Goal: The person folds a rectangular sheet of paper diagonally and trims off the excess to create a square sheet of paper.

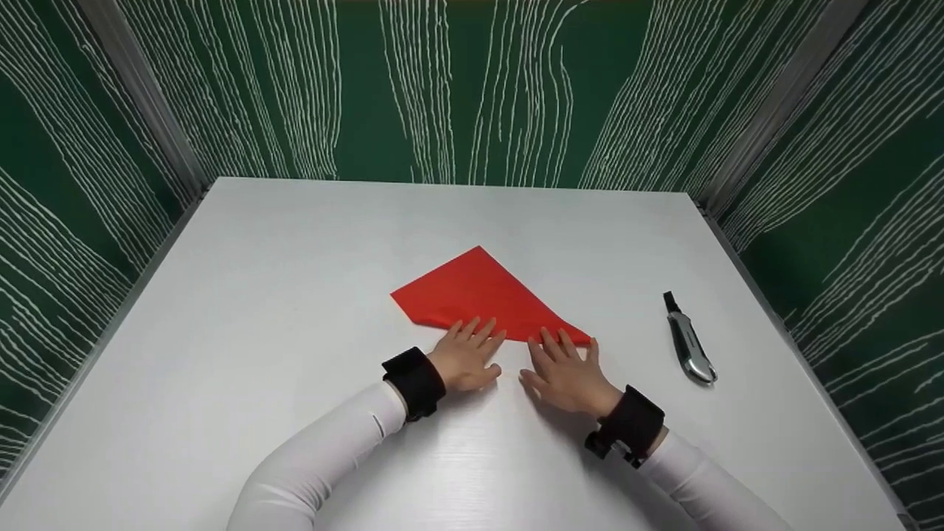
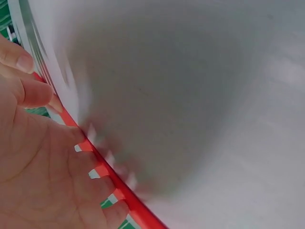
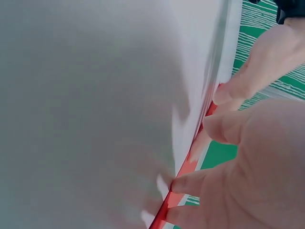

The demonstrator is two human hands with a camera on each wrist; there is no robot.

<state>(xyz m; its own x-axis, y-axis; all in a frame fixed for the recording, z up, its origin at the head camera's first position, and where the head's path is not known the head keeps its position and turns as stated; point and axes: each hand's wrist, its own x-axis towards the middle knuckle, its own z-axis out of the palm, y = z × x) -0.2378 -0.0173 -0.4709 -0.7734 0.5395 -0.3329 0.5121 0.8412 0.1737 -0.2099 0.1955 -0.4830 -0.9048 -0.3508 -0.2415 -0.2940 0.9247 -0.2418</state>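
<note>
A folded sheet of red paper (image 1: 476, 287) lies on the white table, its near edge running under both hands. My left hand (image 1: 464, 359) rests its spread, straight fingers on that edge left of the middle. To the right, my right hand (image 1: 568, 376) touches the same edge with extended fingers, close to the paper's right tip. Both thumbs point toward each other with a gap between them. In the left wrist view the red paper (image 2: 138, 210) shows as a thin strip at the fingertips; the right wrist view shows the paper (image 3: 188, 167) likewise.
A grey and black utility knife (image 1: 691, 343) lies on the white table (image 1: 295, 243), right of the right hand. Green panels with white wavy lines (image 1: 361, 96) stand behind and beside the table, with metal posts (image 1: 140, 81) at the corners.
</note>
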